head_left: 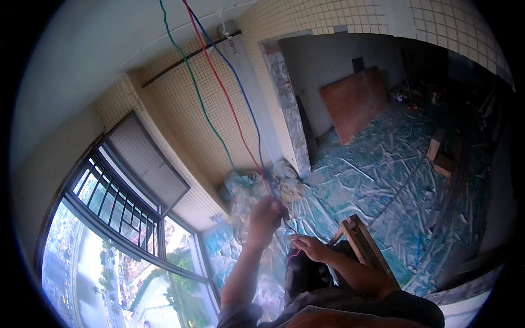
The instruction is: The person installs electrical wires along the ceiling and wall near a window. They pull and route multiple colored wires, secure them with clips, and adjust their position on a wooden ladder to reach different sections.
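Three thin electrical wires hang from the ceiling: a green wire (195,85), a red wire (225,90) and a blue wire (240,82). The red and blue ones run down into my left hand (264,218), whose fingers are closed round them in front of my body. The green wire's lower end blurs against the plastic behind, so I cannot tell whether it is also in that hand. Lower and to the right, my right hand (310,247) pinches a reddish wire length that comes out below the left hand. Its tip bends beneath the fingers.
A wooden frame, perhaps a ladder top (361,240), stands right of my right forearm. Crumpled plastic sheeting (350,164) covers the floor. On the left is a window with bars (123,202). A brown board (355,104) leans on the far wall; cardboard boxes (436,143) lie at right.
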Action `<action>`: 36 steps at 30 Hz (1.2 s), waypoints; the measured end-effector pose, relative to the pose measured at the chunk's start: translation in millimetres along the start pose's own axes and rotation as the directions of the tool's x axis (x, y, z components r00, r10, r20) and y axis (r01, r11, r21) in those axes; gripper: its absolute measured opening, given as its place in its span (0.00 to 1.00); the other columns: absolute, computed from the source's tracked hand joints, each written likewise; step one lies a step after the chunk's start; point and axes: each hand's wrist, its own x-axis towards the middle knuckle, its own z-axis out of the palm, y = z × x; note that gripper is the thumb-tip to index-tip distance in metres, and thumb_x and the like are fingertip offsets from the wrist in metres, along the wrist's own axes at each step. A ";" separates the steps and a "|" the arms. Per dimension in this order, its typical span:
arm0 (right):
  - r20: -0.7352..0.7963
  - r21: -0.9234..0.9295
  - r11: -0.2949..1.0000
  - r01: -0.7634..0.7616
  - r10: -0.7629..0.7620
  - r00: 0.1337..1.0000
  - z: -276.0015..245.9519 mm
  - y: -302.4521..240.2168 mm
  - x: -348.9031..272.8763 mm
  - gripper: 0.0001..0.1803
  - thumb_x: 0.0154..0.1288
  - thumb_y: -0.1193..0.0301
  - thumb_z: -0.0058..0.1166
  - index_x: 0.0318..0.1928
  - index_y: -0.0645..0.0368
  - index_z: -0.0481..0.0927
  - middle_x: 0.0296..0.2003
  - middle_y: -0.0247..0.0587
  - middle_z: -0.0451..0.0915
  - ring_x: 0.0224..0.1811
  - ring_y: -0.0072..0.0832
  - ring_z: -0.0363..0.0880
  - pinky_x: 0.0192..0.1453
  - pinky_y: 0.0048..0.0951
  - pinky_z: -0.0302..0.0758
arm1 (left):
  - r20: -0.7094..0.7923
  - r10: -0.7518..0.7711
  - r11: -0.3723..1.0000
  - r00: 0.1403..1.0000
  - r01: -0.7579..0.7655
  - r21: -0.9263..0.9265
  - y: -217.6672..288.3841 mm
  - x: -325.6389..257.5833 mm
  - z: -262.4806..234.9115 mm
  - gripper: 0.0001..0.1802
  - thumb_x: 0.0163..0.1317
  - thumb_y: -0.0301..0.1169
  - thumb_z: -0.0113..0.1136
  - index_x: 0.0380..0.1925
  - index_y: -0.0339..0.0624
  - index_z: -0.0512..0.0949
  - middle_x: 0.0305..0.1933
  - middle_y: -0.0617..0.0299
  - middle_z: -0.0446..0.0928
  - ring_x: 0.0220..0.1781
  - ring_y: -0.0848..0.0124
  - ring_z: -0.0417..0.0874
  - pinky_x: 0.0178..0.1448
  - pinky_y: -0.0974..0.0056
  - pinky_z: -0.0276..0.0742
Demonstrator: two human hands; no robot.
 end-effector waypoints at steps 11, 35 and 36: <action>0.121 0.020 0.966 0.259 -0.259 0.958 -27.8 -0.7 17.8 0.33 0.68 0.72 0.58 0.71 0.60 0.62 0.65 0.43 0.67 0.65 0.32 0.71 0.69 0.37 0.67 | -0.085 0.156 0.984 0.984 -0.147 0.104 -3.9 -1.3 0.9 0.13 0.71 0.39 0.54 0.42 0.39 0.76 0.27 0.70 0.69 0.26 0.80 0.67 0.31 0.72 0.61; -0.121 0.049 0.736 0.676 -0.667 0.735 -12.0 -303.6 100.4 0.12 0.74 0.69 0.49 0.52 0.62 0.73 0.37 0.41 0.82 0.34 0.21 0.83 0.37 0.25 0.83 | -0.289 0.502 0.796 0.815 -0.305 0.523 -11.6 -39.4 -24.2 0.09 0.70 0.31 0.55 0.43 0.37 0.78 0.34 0.59 0.80 0.37 0.72 0.78 0.42 0.65 0.72; -0.166 0.125 0.743 0.658 -0.638 0.752 -16.5 -303.3 100.0 0.12 0.74 0.70 0.48 0.53 0.62 0.72 0.36 0.41 0.82 0.33 0.20 0.82 0.36 0.25 0.83 | -0.335 0.553 0.779 0.762 -0.331 0.533 -17.5 -38.6 -32.8 0.09 0.71 0.31 0.54 0.40 0.37 0.79 0.34 0.58 0.81 0.37 0.71 0.79 0.43 0.64 0.72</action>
